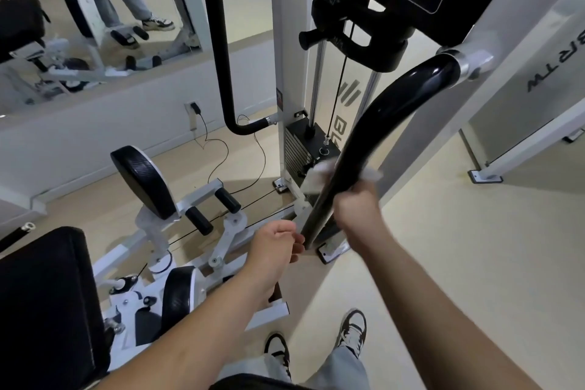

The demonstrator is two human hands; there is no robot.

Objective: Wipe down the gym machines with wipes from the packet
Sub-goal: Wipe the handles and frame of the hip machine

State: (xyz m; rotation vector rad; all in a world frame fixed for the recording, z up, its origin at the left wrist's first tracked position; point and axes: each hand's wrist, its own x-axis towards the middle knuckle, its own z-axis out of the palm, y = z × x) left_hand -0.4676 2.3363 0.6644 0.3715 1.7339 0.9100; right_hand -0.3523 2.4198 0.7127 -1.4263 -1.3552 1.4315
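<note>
A curved black handle bar (380, 127) of a white gym machine runs from its upper right joint down to the middle of the view. My right hand (356, 209) grips a white wipe (316, 176) wrapped round this bar; the wipe sticks out on both sides of the bar and looks blurred. My left hand (275, 245) is just left of the bar's lower end with its fingers curled, and I cannot see anything in it. The packet of wipes is not in view.
A second black bar (218, 41) curves on the left of the white frame with the weight stack (300, 149). Black pads (142, 180), foot rollers and a black seat (47, 304) lie at lower left. A mirror (95, 9) covers the back wall. Cables trail on the floor.
</note>
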